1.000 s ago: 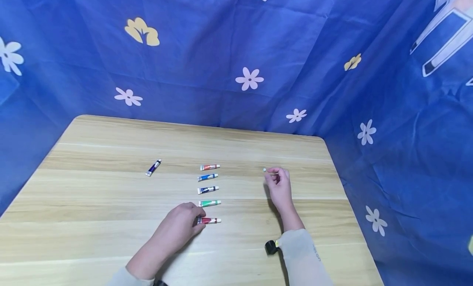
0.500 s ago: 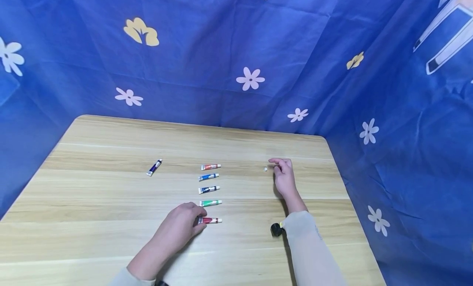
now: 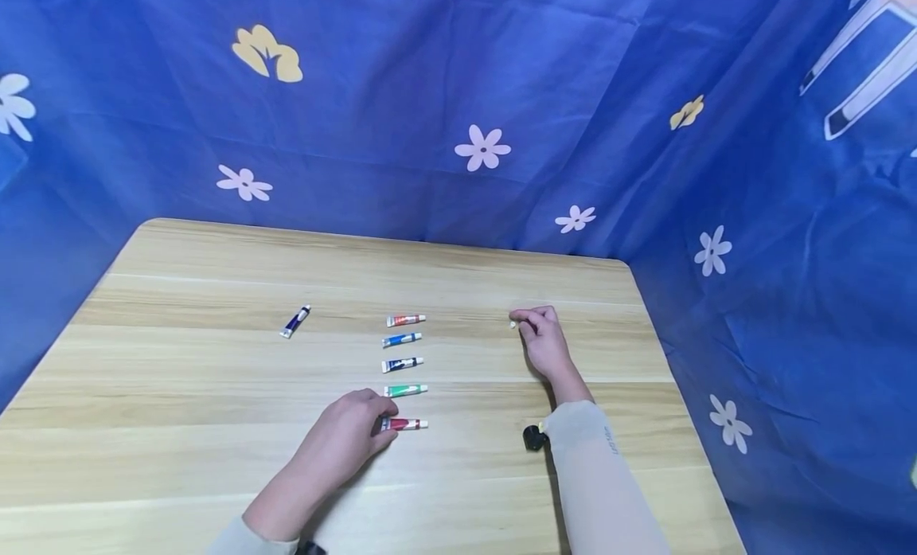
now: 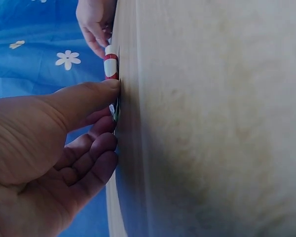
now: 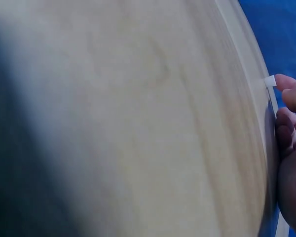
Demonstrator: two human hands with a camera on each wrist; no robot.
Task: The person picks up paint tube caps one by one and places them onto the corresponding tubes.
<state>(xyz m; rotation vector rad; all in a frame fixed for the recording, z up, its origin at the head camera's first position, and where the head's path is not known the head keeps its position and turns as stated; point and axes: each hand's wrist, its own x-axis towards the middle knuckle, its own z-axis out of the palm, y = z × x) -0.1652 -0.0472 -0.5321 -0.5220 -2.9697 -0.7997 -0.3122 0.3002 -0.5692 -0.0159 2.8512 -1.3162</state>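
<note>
In the head view my left hand (image 3: 349, 434) pinches the tail end of a red paint tube (image 3: 410, 424), lying at the near end of a column of tubes. The left wrist view shows the thumb (image 4: 89, 96) along the red tube (image 4: 111, 63), its pale cap pointing away. My right hand (image 3: 548, 344) is low over the table at the right. Its index fingertip is right at a small white cap (image 3: 512, 325) on the wood. In the right wrist view the white cap (image 5: 270, 81) stands against a fingertip (image 5: 285, 82), outside the thumb.
Above the red tube lie a green tube (image 3: 405, 390), a dark blue tube (image 3: 403, 365), a blue tube (image 3: 401, 340) and an orange-red tube (image 3: 405, 320). A violet-blue tube (image 3: 295, 322) lies askew farther left. Blue flowered cloth (image 3: 372, 117) hangs behind the wooden table (image 3: 215, 300).
My right hand lets go of the white cap, draws back to the right, then comes back with its index finger at the cap. The left hand stays on the red paint tube.
</note>
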